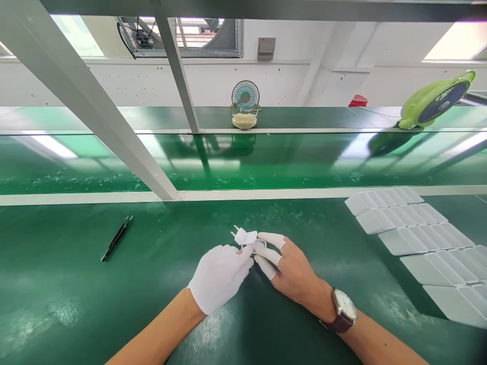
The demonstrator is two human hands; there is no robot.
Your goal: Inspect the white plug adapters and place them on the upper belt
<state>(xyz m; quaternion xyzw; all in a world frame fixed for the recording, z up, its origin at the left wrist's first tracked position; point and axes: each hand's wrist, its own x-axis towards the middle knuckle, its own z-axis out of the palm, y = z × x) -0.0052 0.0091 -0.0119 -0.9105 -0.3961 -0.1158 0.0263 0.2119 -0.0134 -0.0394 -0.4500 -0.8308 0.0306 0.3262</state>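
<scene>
My left hand (220, 276), in a white glove, and my right hand (291, 268), bare but with white finger cots and a wristwatch, meet over the green bench. Between their fingertips they hold a small white plug part (244, 236) with two metal pins pointing up and left. The left hand's fingers pinch its lower side and the right hand's capped fingers grip it from the right. Part of the piece is hidden behind the fingers.
Black tweezers (116, 238) lie on the bench to the left. Rows of overlapping white flat parts (414, 238) lie at the right. Behind runs a green conveyor belt (243, 162); on the shelf beyond stand a small beige fan (245, 105) and a green fan (437, 101). A grey frame strut (95, 116) slants across upper left.
</scene>
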